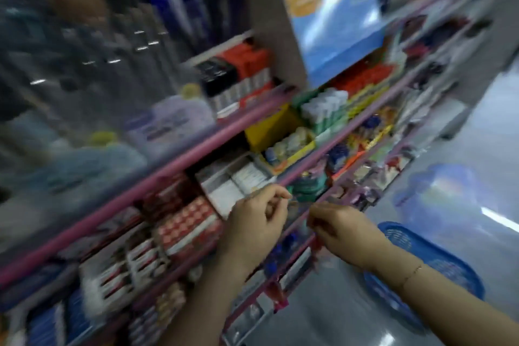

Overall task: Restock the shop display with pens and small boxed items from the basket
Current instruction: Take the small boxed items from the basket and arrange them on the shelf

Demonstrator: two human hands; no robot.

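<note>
- Basket: blue plastic, perforated, on the grey floor at lower right, partly behind the right forearm, just beside the foot of the display.
- Left hand: raised in front of the display's middle tier, fingers curled, thumb and forefinger pinched near a thin item; motion blur prevents identification of that item.
- Right hand: just beside the left hand, fingers curled inward toward it. Whether it holds anything cannot be determined. A thin bracelet sits on the wrist.
- Display: tiered shelving with pink rail edges, running diagonally from lower left to upper right.
- White boxes: directly behind the hands.
- Red-and-white boxes: left of the hands, stacked in rows.
- Yellow tray: above the hands, containing small bottles.
- Blue carton: large, on the upper tier.
- Labels and writing: illegible throughout due to blur.
</note>
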